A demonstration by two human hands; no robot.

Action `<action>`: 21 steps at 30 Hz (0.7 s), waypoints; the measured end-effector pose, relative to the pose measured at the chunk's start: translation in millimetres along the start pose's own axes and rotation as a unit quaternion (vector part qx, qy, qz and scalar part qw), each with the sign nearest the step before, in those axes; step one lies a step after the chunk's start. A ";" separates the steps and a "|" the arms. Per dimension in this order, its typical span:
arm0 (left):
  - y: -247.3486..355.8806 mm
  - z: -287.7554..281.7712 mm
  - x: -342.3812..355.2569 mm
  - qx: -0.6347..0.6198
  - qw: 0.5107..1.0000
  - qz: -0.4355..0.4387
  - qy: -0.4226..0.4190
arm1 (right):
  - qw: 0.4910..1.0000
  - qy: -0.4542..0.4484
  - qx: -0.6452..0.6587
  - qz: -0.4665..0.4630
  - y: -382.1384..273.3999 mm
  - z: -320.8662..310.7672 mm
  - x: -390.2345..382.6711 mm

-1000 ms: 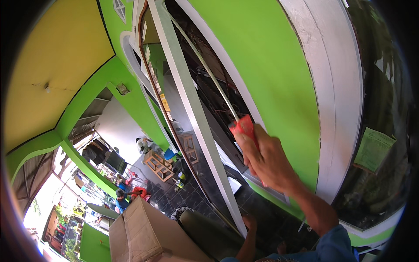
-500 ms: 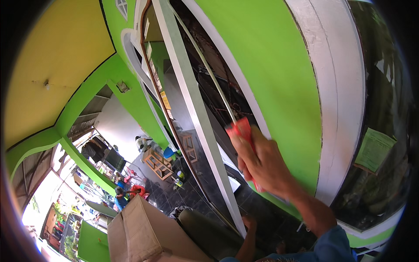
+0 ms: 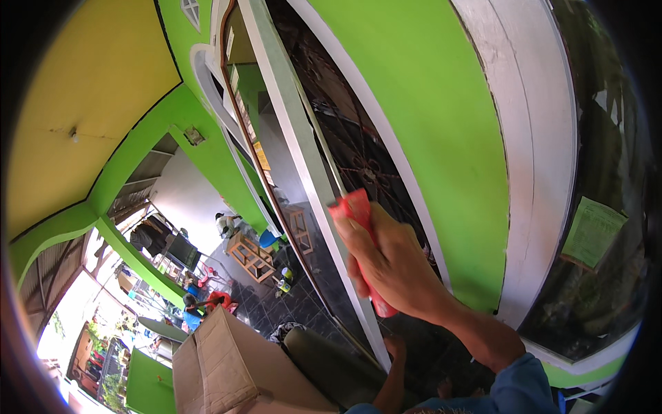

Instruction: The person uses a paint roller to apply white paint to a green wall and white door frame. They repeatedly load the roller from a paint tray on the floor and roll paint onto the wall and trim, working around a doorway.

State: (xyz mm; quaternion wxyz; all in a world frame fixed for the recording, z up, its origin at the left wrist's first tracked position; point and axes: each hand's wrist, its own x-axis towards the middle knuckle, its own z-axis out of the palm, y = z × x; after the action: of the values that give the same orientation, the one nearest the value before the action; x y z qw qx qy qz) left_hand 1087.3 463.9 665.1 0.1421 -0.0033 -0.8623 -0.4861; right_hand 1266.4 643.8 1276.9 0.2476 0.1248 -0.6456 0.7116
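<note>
My right hand [image 3: 393, 265] is closed round a red handle [image 3: 360, 207], held upright beside a tall white frame [image 3: 303, 152]. A thin pale strip [image 3: 329, 162] runs up from the top of the handle along the frame's right side; I cannot tell what kind of tool this is. Low down, my left hand [image 3: 395, 346] grips the frame's edge, its fingers partly hidden. Left of the frame stands a glass pane [image 3: 272, 138] with a brown border. Behind my right hand is a dark opening with a metal grille [image 3: 365, 172].
A large cardboard box [image 3: 221, 359] stands at lower left, close to my left arm. Green wall [image 3: 427, 117] and a white-edged window lie to the right. Farther off are a wooden stool [image 3: 249, 257], a person in blue [image 3: 192, 317] and another person [image 3: 224, 222] on dark floor tiles.
My right hand has moved left with the red handle, closer to the white frame. The pale strip has come nearer the frame too. My left hand stays in place.
</note>
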 end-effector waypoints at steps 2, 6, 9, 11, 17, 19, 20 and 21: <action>4.6 2.3 -1.0 -0.005 1.000 0.001 0.000 | 0.999 0.001 -0.038 -0.021 16.4 -4.6 -14.3; 6.1 2.4 -1.1 -0.011 1.000 0.003 0.004 | 0.996 0.011 -0.089 -0.003 73.0 -11.6 -48.1; 9.1 4.6 -3.1 -0.015 1.000 0.003 0.003 | 0.995 0.010 -0.090 0.045 117.4 -16.5 -80.7; 12.0 8.3 -3.9 -0.018 1.000 0.003 0.002 | 0.994 0.009 -0.093 0.056 149.8 -18.9 -107.9; 17.6 16.1 -4.3 -0.027 1.000 0.007 0.008 | 0.993 0.003 -0.086 0.078 184.1 -18.5 -150.2; 18.4 17.1 -5.9 -0.034 0.999 0.009 0.011 | 0.993 -0.003 -0.069 0.092 161.2 -20.1 -130.4; 14.1 11.7 -6.1 -0.033 0.999 0.009 0.017 | 0.995 0.001 -0.076 0.068 148.9 -19.5 -111.7; 17.6 11.7 -6.5 -0.037 0.999 0.013 0.020 | 0.995 0.009 -0.088 0.041 131.8 -23.5 -90.8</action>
State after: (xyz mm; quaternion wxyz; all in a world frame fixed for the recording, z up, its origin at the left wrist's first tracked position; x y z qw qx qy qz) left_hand 1093.3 483.9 672.5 0.1655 -0.0101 -0.8408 -0.5153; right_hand 1278.9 643.7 1115.6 0.2345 0.0692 -0.7080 0.6626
